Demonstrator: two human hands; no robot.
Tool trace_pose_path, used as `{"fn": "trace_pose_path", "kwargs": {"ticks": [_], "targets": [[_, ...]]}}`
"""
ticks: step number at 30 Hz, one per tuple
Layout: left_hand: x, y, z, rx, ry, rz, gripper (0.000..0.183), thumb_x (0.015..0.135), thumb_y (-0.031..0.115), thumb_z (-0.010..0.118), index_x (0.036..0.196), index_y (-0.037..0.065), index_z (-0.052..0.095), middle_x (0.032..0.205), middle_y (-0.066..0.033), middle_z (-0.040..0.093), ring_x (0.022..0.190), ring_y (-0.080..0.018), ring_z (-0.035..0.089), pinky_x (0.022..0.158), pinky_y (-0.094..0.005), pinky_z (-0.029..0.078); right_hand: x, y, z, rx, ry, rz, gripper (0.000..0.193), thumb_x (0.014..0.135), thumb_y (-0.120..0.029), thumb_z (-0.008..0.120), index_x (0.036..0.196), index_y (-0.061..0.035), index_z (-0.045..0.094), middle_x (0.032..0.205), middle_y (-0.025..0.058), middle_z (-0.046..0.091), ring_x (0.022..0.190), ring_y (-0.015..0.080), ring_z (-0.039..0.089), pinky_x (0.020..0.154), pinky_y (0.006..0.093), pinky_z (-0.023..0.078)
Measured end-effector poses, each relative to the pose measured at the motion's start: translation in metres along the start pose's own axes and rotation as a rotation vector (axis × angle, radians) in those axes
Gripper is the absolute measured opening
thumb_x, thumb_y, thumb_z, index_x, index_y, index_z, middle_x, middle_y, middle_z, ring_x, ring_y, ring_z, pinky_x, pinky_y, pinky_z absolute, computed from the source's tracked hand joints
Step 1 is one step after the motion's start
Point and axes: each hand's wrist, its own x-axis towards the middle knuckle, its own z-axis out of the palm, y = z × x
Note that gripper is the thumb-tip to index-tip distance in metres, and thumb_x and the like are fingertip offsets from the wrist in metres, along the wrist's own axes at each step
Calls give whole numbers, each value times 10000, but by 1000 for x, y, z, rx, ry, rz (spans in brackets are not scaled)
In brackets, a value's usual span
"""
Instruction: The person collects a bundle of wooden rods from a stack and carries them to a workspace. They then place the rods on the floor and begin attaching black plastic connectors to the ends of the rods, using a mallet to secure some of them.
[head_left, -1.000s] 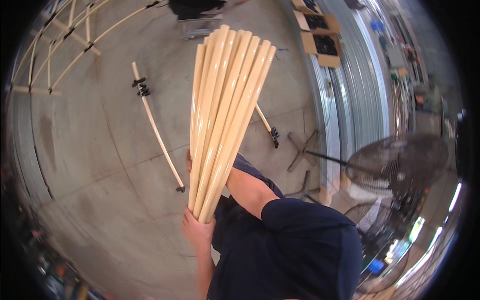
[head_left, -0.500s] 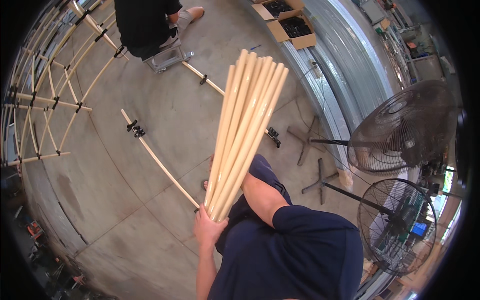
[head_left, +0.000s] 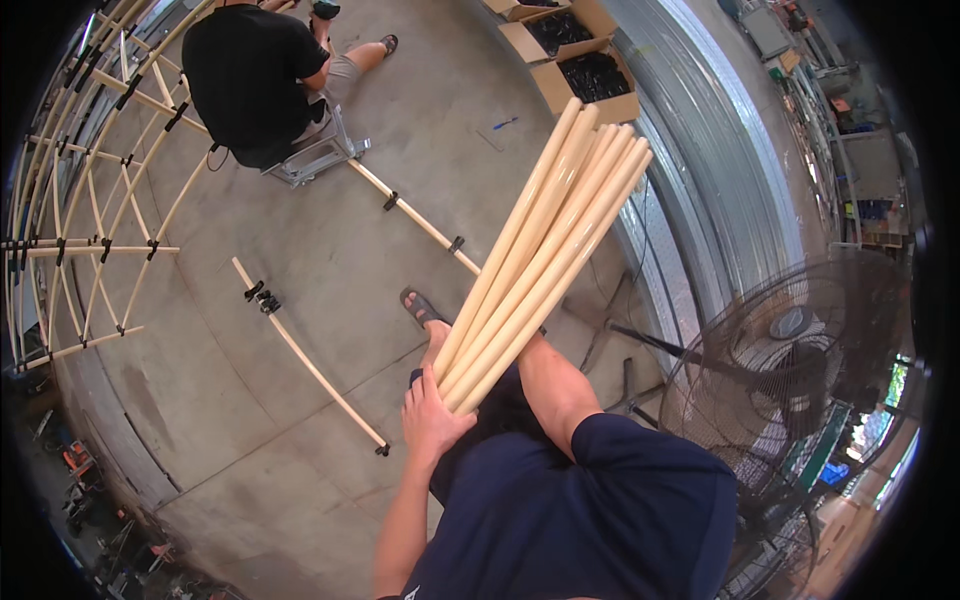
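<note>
A bundle of several long, glossy beige poles point(head_left: 545, 265) slants up and to the right in front of my body. My left hand point(head_left: 436, 414) is closed around its lower end. My right forearm point(head_left: 558, 388) reaches in behind the bundle, and the poles hide the hand and its fingers. On the floor to the left lies a single beige pole point(head_left: 325, 375) with black clamps point(head_left: 262, 297) on it. Beyond the bundle another beige pole point(head_left: 425, 226) with black clips runs along the floor toward a co-worker's seat.
A person point(head_left: 250, 85) in black sits on a low metal seat point(head_left: 320, 155). A pole frame point(head_left: 110, 205) with black joints stands at the left. Open cardboard boxes point(head_left: 590, 85) of black parts, long metal profiles point(head_left: 705, 130) and a stand fan point(head_left: 790, 350) are on the right.
The upper end of the bundle has swung to the right, and my left hand has shifted slightly right and up. The seated person shows more fully, and my sandaled foot has come into view.
</note>
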Motion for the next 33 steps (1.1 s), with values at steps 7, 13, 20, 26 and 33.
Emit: {"fn": "trace_pose_path", "kwargs": {"ticks": [7, 13, 20, 26, 33], "targets": [[145, 86, -21, -89, 144, 241, 1094, 638, 293, 838, 1501, -33, 249, 1382, -235, 473, 1267, -411, 462, 1077, -475, 403, 73, -178, 43, -116, 17, -202, 483, 983, -464, 554, 1137, -21, 670, 981, 127, 666, 878, 240, 615, 827, 410, 501], [249, 210, -8, -265, 57, 328, 1235, 660, 377, 875, 1531, -63, 117, 1461, -299, 372, 1311, -448, 427, 1095, -485, 382, 142, -352, 56, -201, 29, -361, 485, 982, -459, 557, 1151, -17, 666, 1001, 131, 668, 897, 241, 619, 839, 412, 502], [460, 386, 33, -849, 218, 592, 1260, 666, 325, 917, 1533, -26, 74, 1477, -267, 348, 1361, -378, 408, 1100, -445, 385, 217, -531, -27, -235, 83, -457, 488, 982, -454, 561, 1166, -13, 662, 1024, 135, 669, 920, 243, 622, 853, 414, 502], [578, 433, 137, -1174, -5, 371, 1050, 811, 273, 836, 1532, 42, 110, 1471, -215, 361, 1310, -293, 462, 1090, -391, 392, 269, -580, -182, -186, 236, -395, 492, 982, -450, 564, 1180, -10, 658, 1044, 139, 670, 939, 244, 625, 865, 415, 502], [640, 399, 299, -1314, -127, 55, 937, 899, 243, 758, 1548, 87, 101, 1431, -164, 431, 1303, -266, 462, 1084, -352, 398, 283, -549, -364, -151, 461, -235, 496, 981, -445, 568, 1195, -6, 653, 1067, 144, 672, 961, 246, 629, 878, 417, 502]]}}
